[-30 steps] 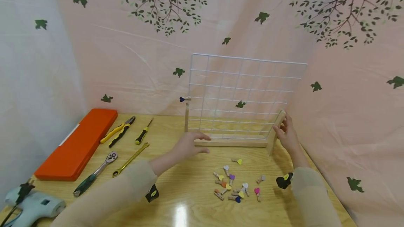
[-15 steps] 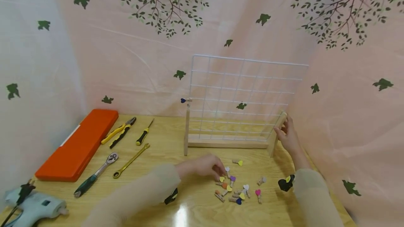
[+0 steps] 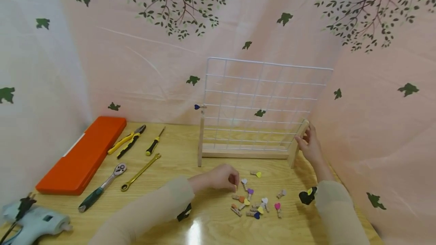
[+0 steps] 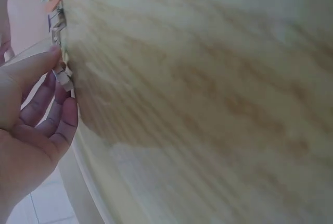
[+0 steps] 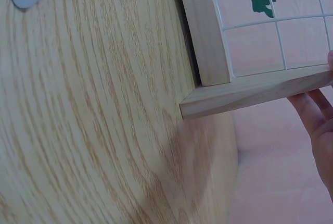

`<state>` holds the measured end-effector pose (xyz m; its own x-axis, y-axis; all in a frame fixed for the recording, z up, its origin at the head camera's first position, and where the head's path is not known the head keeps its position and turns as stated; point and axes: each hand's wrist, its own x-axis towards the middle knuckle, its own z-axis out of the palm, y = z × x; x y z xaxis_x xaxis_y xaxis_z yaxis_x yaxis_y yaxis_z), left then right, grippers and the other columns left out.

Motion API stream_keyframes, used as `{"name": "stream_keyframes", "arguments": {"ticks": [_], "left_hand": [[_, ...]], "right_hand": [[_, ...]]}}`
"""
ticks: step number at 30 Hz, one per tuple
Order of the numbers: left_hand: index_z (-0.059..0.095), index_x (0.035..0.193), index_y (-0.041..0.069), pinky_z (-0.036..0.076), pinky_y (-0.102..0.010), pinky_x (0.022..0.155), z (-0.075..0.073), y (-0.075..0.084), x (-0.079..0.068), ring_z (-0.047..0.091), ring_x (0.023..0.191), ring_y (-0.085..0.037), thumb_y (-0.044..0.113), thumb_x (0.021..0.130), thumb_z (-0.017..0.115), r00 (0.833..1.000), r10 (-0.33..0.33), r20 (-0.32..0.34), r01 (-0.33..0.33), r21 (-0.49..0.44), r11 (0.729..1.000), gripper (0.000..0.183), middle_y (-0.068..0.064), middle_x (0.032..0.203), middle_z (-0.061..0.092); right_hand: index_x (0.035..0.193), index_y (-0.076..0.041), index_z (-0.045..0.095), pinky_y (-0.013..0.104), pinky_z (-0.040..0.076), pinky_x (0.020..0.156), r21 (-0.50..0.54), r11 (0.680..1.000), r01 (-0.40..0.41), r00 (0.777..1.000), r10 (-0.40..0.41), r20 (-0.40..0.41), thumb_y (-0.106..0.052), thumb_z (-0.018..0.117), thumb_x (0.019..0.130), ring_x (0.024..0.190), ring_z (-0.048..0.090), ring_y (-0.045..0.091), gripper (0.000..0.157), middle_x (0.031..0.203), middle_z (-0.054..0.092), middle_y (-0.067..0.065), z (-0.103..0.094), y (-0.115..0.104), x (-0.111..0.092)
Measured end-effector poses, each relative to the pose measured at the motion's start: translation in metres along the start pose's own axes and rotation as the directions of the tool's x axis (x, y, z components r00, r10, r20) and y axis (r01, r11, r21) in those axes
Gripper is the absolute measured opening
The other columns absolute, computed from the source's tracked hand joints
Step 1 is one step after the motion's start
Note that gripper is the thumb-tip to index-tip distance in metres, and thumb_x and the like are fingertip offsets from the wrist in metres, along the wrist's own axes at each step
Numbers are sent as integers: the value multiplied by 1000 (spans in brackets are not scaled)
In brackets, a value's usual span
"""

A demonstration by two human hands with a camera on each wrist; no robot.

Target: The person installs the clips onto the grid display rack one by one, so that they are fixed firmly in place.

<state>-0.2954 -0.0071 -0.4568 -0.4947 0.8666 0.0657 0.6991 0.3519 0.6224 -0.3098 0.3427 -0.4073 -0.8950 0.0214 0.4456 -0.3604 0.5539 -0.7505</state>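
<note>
In the left wrist view, my left hand (image 3: 221, 177) pinches a small wooden clothespin (image 4: 64, 78) between thumb and fingers, low over the table. Its heart is mostly hidden by the fingers. Just to the right lies a loose group of mini clothespins with coloured hearts, among them a purple one (image 3: 250, 192), an orange one (image 3: 241, 199) and a pink one (image 3: 277, 208). My right hand (image 3: 310, 146) grips the right wooden upright (image 5: 255, 92) of a stand that carries a white wire grid (image 3: 262, 62). A clothespin with a dark blue heart (image 3: 197, 107) is clipped to the grid's left edge.
On the left lie an orange case (image 3: 83, 158), pliers (image 3: 129, 141), a screwdriver (image 3: 155, 142), a gold wrench (image 3: 141, 172) and a ratchet (image 3: 102, 188). A glue gun (image 3: 37, 216) sits at the front left. Printed cloth (image 3: 153, 67) hangs behind the table.
My left hand has moved from the stand's lower left down and right to the clothespins, and has taken one with a yellow heart. The right hand has stayed on the upright.
</note>
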Motion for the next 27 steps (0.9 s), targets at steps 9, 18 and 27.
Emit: {"name": "stream_keyframes", "arguments": {"ticks": [9, 18, 27], "left_hand": [[69, 83, 9, 47, -13, 57, -18, 1, -10, 56, 63, 2, 13, 79, 67, 982, -29, -185, 12, -91, 996, 6, 7, 77, 65], [66, 80, 19, 51, -20, 62, -64, 32, -24, 61, 69, -5, 22, 78, 69, 910, -175, -375, 82, -251, 965, 5, 8, 77, 65], [68, 87, 8, 51, -24, 65, -124, 78, -39, 61, 74, -18, 20, 79, 67, 685, -208, -699, -27, -309, 951, 14, -4, 84, 66]], "right_hand": [[141, -13, 9, 26, 53, 60, 34, 999, 11, 1000, -11, -7, 6, 48, 87, 88, 48, 3, 69, 132, 31, 33, 3, -23, -5], [141, -14, 10, 19, 50, 59, 44, 999, 7, 1000, -7, 4, 4, 47, 89, 88, 48, 0, 66, 128, 35, 31, -7, -21, -4], [140, -10, 10, 18, 50, 57, 81, 995, 50, 998, -52, 27, 4, 49, 88, 85, 49, -1, 67, 127, 34, 35, -18, -11, -3]]}}
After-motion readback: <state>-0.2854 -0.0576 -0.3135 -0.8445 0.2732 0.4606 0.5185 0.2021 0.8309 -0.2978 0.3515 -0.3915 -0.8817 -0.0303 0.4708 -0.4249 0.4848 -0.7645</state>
